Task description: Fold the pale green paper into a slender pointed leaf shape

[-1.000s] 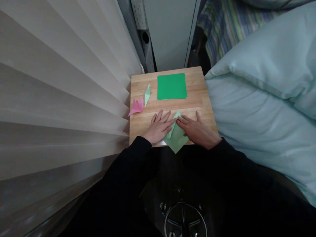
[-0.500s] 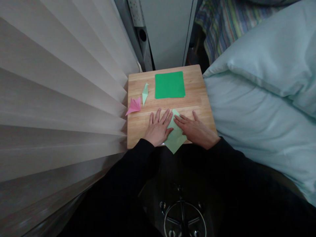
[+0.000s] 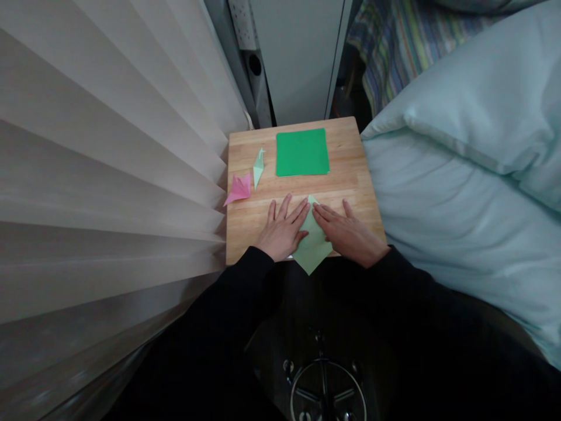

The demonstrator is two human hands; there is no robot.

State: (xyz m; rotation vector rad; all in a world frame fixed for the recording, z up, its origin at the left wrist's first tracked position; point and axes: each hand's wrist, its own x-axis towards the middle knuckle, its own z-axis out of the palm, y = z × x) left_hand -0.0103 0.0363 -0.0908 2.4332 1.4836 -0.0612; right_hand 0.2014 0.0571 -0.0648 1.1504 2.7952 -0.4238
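A pale green sheet of origami paper (image 3: 312, 242) lies at the near edge of the small wooden table (image 3: 241, 234), one corner reaching past the edge. My left hand (image 3: 283, 229) rests with spread fingers along the paper's left side. On the paper's upper right, my right hand (image 3: 346, 231) presses with outstretched fingers, its thumb side hiding part of the sheet. The fingertips of both hands come close together near the paper's far corner. Farther off stand a folded pale green paper crane (image 3: 258, 169) and a pink folded paper piece (image 3: 239, 188).
A stack of green paper (image 3: 302, 153) lies at the table's far side. Pleated curtain (image 3: 109, 175) hangs along the left edge. Pale bedding (image 3: 438, 193) borders the right, and a cabinet (image 3: 298, 58) stands behind. Below is a wheeled metal chair base (image 3: 324, 386).
My left hand has drawn back from across the paper to its left side, then its fingers slid a little toward the far corner. My right fingers stay on the sheet, shifting slightly.
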